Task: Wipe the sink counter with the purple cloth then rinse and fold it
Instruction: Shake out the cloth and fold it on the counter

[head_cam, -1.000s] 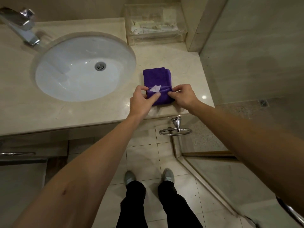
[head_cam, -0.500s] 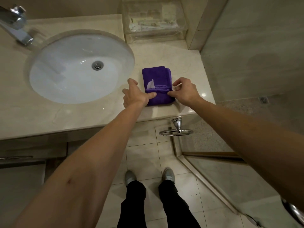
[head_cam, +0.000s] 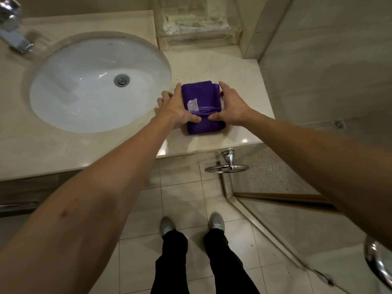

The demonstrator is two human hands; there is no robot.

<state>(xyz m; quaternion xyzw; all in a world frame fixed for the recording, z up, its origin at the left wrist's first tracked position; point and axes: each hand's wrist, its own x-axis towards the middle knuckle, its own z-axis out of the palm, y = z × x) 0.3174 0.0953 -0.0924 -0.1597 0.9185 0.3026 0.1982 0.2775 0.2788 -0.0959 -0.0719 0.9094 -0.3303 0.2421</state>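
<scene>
Change: since a moment ago we have slid both hands forward along the flanks of the cloth, off its near fold.
Left hand point(head_cam: 174, 107): our fingers lie straight against the cloth's left edge, thumb pressing the fold on top; nothing is gripped.
Right hand point(head_cam: 232, 103): fingers stretched along the right edge, thumb meeting the left thumb on the fold, likewise flat and not clenched.
Purple cloth point(head_cam: 201, 98): folded into a small rectangle between our hands, lying flat on the worktop point(head_cam: 244, 73), a pale label point(head_cam: 193, 105) showing on top.
Sink point(head_cam: 89, 85): just left of our left hand, white basin, drain in the middle.
Faucet point(head_cam: 12, 32): well beyond the left hand, far left.
Clear box point(head_cam: 197, 24): beyond both hands, against the wall.
</scene>
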